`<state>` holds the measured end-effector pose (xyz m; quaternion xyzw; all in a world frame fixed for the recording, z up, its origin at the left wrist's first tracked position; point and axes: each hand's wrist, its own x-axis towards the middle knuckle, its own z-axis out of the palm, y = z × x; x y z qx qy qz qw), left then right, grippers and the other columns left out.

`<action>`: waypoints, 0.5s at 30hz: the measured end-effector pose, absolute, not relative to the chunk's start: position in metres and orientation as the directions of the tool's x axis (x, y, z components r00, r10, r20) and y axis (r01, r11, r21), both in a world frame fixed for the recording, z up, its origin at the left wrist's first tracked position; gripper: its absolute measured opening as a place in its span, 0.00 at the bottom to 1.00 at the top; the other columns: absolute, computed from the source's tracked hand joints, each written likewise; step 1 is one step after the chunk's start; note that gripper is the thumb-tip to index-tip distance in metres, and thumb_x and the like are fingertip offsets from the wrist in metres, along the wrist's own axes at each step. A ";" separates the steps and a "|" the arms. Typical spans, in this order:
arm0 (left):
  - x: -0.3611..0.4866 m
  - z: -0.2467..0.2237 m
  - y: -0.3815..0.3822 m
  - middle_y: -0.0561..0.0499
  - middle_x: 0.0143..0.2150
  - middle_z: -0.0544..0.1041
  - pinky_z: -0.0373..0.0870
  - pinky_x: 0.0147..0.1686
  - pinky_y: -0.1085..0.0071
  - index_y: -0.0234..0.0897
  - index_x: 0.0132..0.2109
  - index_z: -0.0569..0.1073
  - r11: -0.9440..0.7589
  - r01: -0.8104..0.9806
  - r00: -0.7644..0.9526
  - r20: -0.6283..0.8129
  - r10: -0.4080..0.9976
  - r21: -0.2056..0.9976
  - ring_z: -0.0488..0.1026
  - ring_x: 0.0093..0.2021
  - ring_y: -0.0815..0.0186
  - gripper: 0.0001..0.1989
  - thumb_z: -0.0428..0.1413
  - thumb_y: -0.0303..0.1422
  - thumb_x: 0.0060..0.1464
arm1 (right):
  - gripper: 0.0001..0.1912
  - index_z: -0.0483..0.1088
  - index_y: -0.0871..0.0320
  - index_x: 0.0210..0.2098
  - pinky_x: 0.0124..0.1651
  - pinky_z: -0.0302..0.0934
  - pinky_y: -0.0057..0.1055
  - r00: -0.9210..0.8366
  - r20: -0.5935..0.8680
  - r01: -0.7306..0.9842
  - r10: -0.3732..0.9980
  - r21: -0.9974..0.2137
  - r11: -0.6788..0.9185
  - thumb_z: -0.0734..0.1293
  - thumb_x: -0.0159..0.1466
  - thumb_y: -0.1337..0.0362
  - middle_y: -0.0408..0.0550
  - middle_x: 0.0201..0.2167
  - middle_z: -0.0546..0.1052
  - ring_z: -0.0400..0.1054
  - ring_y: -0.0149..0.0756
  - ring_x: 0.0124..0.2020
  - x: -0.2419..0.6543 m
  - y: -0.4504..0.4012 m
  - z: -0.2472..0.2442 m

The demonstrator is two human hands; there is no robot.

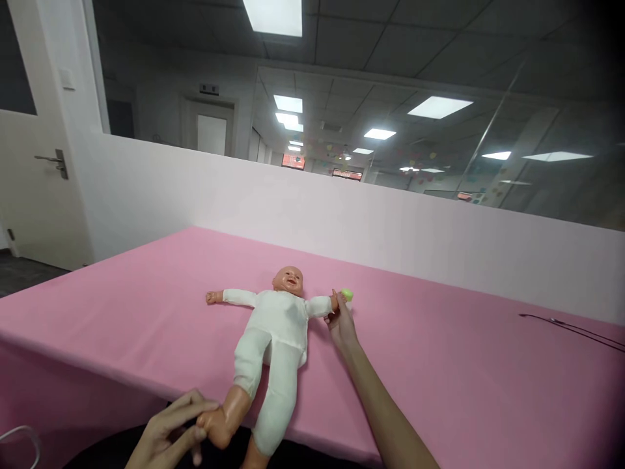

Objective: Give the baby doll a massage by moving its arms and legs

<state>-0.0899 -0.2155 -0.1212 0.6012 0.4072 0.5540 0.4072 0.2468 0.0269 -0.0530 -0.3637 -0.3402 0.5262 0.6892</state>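
Note:
A baby doll (280,319) with a white cloth body lies on its back on the pink-covered table (415,365), its head toward the wall. Its legs reach over the table's front edge. At the lower left, my left hand (170,430) pinches the toes of the doll's foot on the left side of the view. My right hand (342,322) is closed around the doll's hand on the right, whose arm is stretched outward. Just behind my right hand is a small light-green object (347,295), partly hidden by the fingers.
Thin dark cords or wires (561,322) lie at the table's right side. A white low wall (342,221) with a glass pane above it stands behind the table. A door (39,156) is at the far left. A white cable (29,433) shows at the lower left.

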 end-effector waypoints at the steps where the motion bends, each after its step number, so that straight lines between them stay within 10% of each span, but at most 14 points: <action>1: -0.087 -0.115 -0.206 0.49 0.31 0.74 0.76 0.28 0.68 0.42 0.46 0.85 -0.348 0.031 0.018 0.348 0.937 0.937 0.71 0.25 0.66 0.16 0.60 0.46 0.60 | 0.26 0.73 0.52 0.41 0.18 0.55 0.26 0.156 0.129 -0.439 0.979 -0.879 0.186 0.78 0.51 0.44 0.36 0.23 0.71 0.61 0.29 0.20 0.242 0.023 -0.052; 8: -0.044 -0.069 -0.108 0.40 0.48 0.80 0.77 0.30 0.69 0.34 0.49 0.83 -0.297 -0.160 -0.170 0.270 0.948 0.942 0.76 0.41 0.56 0.26 0.66 0.51 0.52 | 0.24 0.75 0.57 0.37 0.24 0.63 0.30 -0.276 0.219 -0.015 0.936 -0.975 0.223 0.75 0.58 0.41 0.42 0.25 0.74 0.67 0.32 0.22 0.226 0.001 -0.063; 15: -0.066 -0.087 -0.135 0.43 0.46 0.81 0.73 0.29 0.71 0.37 0.48 0.83 -0.219 -0.152 -0.170 0.193 0.966 0.964 0.74 0.34 0.63 0.24 0.66 0.50 0.52 | 0.21 0.71 0.52 0.34 0.23 0.61 0.26 0.231 0.067 -0.382 0.971 -0.911 0.154 0.77 0.54 0.45 0.38 0.22 0.72 0.64 0.30 0.21 0.240 0.021 -0.062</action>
